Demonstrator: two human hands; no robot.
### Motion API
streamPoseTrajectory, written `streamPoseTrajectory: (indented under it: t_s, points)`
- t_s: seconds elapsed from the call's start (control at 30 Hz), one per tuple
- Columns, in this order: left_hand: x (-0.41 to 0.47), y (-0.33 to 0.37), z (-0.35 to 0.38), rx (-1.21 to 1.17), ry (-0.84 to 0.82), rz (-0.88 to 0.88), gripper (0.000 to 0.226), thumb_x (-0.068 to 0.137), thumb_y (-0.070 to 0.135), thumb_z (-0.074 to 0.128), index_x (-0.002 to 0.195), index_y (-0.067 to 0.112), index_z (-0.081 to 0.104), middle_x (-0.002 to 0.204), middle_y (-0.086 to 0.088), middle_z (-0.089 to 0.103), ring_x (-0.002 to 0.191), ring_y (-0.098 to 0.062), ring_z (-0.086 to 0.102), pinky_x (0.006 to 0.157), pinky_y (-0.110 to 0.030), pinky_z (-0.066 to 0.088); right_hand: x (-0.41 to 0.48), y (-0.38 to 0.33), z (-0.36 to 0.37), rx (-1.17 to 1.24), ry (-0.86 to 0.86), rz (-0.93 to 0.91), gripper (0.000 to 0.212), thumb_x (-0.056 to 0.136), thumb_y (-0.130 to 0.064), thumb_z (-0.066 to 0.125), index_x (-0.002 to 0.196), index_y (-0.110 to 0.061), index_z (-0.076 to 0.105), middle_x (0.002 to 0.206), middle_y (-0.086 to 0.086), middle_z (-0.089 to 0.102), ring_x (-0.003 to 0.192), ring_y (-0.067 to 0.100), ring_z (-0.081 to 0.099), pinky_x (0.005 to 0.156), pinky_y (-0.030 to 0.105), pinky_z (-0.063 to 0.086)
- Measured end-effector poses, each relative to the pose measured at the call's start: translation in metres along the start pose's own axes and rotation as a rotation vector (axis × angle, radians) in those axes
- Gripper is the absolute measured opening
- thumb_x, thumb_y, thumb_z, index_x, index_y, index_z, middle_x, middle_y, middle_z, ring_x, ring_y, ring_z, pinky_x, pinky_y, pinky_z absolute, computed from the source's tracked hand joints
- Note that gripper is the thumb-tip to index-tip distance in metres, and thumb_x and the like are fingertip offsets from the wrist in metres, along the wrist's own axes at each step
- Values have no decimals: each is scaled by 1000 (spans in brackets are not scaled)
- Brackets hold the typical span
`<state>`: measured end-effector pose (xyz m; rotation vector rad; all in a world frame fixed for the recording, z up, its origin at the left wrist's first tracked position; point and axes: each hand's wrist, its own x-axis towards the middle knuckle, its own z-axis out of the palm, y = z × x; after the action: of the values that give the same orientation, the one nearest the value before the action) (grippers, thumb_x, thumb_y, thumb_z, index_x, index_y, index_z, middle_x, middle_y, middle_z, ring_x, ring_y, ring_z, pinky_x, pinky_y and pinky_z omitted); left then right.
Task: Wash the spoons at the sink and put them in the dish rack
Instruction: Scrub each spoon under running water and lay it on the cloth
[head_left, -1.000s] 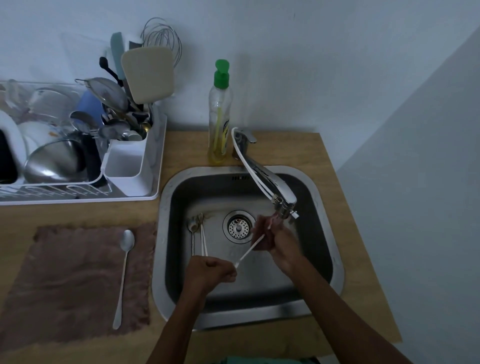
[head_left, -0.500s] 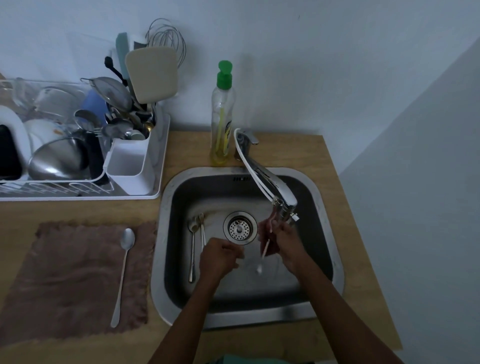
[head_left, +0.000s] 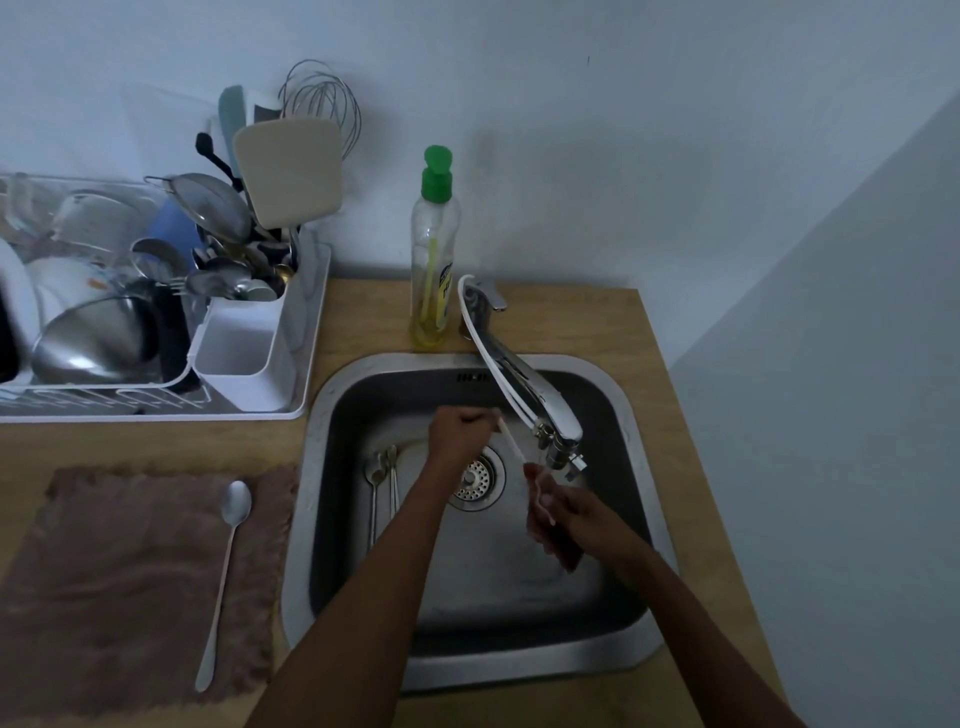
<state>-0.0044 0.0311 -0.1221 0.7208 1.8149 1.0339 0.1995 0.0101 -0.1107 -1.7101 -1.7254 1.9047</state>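
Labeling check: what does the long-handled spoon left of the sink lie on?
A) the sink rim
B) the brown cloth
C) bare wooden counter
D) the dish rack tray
B: the spoon lies flat, wholly on the brown cloth, clear of the sink rim.

left grip: clasps spoon handle | right grip: holds its bowl

Glossy metal sink, wood counter
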Motion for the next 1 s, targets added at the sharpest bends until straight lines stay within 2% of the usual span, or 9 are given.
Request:
streamPoseTrajectory:
  t_s: [0.1, 0.23, 0.37, 0.47, 0.6, 0.73, 0.87, 0.93, 1.0]
  points:
    - [-1, -7, -11, 9, 92, 37, 16, 87, 22, 70, 88, 9, 79, 78, -3, 75, 62, -4, 63, 68, -24, 54, -3, 12, -2, -34, -16, 17, 25, 105, -28, 41, 115, -14, 60, 101, 9, 70, 81, 15, 69, 73, 26, 54]
    - [-10, -14, -16, -32, 152, 2, 18, 89, 21, 68, 90, 6, 77, 74, -7, 74, 66, -17, 71, 73, -35, 60, 8, -11, 12, -3, -30, -85, 24, 105, -23, 44, 91, -13, 61, 82, 6, 71, 69, 16, 65, 70, 32, 56]
    - [-11, -12, -50, -168, 287, -22, 15, 92, 17, 65, 94, 4, 73, 72, -5, 71, 65, -15, 71, 63, -28, 61, 6, -14, 9, 143, 9, -41, 19, 104, -21, 46, 104, -11, 63, 82, 8, 69, 68, 15, 64, 68, 27, 54]
    - [-26, -20, -64, -189, 238, -28, 15, 93, 16, 63, 95, 4, 72, 76, -6, 73, 68, -14, 72, 63, -27, 60, 8, -13, 11, 186, 107, -64, 20, 104, -14, 44, 104, -9, 64, 81, 7, 70, 68, 15, 61, 66, 29, 53]
    - [-60, -40, -70, -211, 195, -74, 13, 94, 10, 60, 94, 3, 70, 79, -8, 72, 65, -15, 70, 55, -21, 58, 10, -22, 25, 233, 359, -131, 22, 99, -2, 46, 86, -6, 63, 75, 8, 68, 61, 14, 56, 54, 21, 48]
    - [-80, -65, -67, -116, -9, -180, 17, 98, 9, 50, 95, 2, 65, 79, -13, 71, 61, -22, 65, 47, -25, 54, 10, -23, 32, 107, 573, -148, 15, 96, 1, 49, 94, -2, 64, 76, 8, 64, 59, 9, 56, 42, 12, 42]
    - [-73, -82, -38, 142, -72, -86, 23, 91, 23, 49, 78, 16, 66, 68, -1, 71, 59, -17, 62, 60, -32, 49, 8, -22, 28, -63, 641, -258, 16, 93, -2, 60, 107, -3, 65, 88, -1, 67, 75, 3, 64, 63, 13, 53]
    - [-73, -74, -19, 287, -172, 6, 28, 85, 33, 46, 79, 20, 70, 78, 0, 72, 70, -18, 64, 67, -30, 48, 5, -20, 17, -187, 697, -309, 22, 92, -9, 65, 113, -11, 62, 91, -6, 66, 80, 6, 65, 64, 11, 46]
    - [-70, -67, 2, 336, -249, 61, 30, 90, 29, 46, 87, 16, 72, 88, -5, 71, 79, -23, 65, 66, -27, 43, 0, -19, 4, -276, 750, -323, 14, 96, -19, 60, 108, -11, 61, 89, -3, 67, 78, 11, 65, 61, 12, 42]
